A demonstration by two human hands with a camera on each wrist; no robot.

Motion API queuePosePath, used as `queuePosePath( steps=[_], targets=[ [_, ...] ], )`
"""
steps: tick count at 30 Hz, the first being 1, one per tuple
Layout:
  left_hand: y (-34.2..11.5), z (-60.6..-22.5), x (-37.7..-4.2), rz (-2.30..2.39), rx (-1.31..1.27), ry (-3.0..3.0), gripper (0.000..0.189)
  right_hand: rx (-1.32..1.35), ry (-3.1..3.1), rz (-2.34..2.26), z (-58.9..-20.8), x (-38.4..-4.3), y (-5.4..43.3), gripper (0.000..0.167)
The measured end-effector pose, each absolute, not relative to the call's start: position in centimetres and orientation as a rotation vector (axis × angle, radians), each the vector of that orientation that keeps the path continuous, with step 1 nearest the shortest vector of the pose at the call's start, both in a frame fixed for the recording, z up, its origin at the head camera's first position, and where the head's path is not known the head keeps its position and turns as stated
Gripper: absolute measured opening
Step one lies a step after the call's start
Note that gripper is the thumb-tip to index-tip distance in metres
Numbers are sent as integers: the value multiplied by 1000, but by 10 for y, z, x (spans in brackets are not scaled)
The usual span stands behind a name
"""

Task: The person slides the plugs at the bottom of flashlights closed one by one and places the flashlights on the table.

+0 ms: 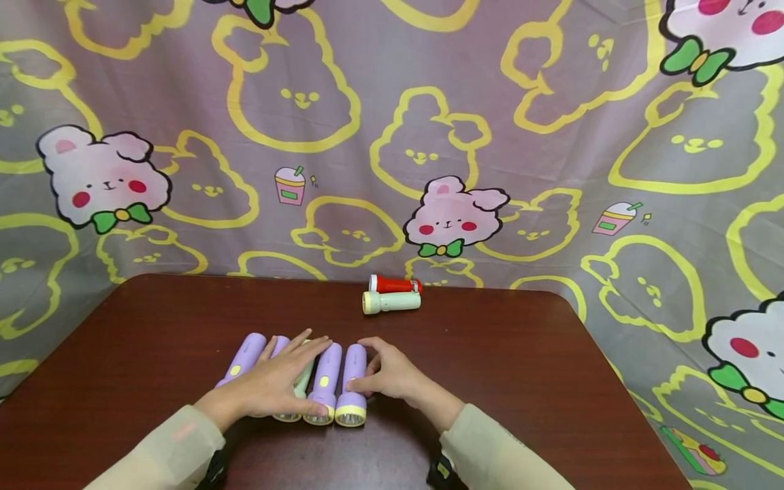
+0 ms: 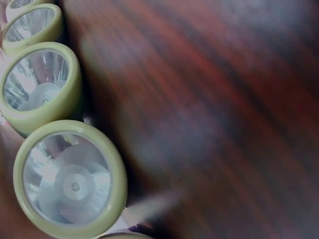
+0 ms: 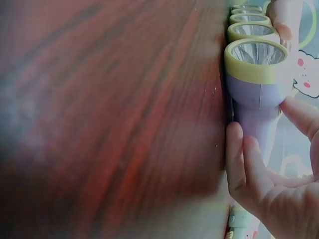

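Several flashlights lie side by side on the table, lens ends toward me. My right hand [image 1: 395, 371] grips the rightmost purple flashlight [image 1: 354, 364], thumb on top and fingers along its right side; in the right wrist view its yellow-rimmed head [image 3: 259, 74] points up. Spread across the row, my left hand [image 1: 275, 386] rests with fairly straight fingers, its thumb at the head of the neighbouring purple flashlight [image 1: 329, 367]. Beneath that hand, a pale green flashlight [image 1: 303, 382] and a purple one [image 1: 280, 344] are partly hidden. Another purple flashlight [image 1: 248, 354] lies at the left end.
Farther back on the brown table [image 1: 490, 354], a pale green flashlight [image 1: 398, 301] lies sideways in front of a red flashlight [image 1: 395, 284]. A patterned cloth [image 1: 343, 163] hangs behind the table's far edge.
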State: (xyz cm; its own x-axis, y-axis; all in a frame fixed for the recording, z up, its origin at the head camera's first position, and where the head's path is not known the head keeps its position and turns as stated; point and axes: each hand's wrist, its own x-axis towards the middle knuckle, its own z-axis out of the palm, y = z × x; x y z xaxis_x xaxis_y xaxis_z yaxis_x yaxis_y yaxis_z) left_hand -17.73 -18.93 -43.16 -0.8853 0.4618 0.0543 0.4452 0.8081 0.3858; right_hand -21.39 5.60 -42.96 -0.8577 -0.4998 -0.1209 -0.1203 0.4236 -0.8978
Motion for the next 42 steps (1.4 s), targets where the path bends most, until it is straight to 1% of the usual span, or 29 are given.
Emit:
queuePosePath(
  steps=[12,15,21,24,30,36,42],
  targets=[
    [-191,-432,-176,618,731,2946,111,-568,2391,-1349,-429,-216,61,76],
    [-191,-432,-176,614,727,2948,111,-595,2430,-1317,-429,-220,70,72],
    [-189,-432,-177,604,725,2944,113,-622,2539,-1290,-430,-231,93,56],
    [-189,-432,-177,603,728,2947,113,-586,2598,-1304,-430,-239,103,50],
    [-189,-431,-177,611,723,2943,113,-464,2682,-1383,-427,-259,120,45],
    [-189,-431,-178,624,725,2945,113,-319,2770,-1416,-425,-283,132,45],
    [-189,-430,-178,629,723,2937,113,-289,2816,-1388,-428,-301,139,47]
  ],
)
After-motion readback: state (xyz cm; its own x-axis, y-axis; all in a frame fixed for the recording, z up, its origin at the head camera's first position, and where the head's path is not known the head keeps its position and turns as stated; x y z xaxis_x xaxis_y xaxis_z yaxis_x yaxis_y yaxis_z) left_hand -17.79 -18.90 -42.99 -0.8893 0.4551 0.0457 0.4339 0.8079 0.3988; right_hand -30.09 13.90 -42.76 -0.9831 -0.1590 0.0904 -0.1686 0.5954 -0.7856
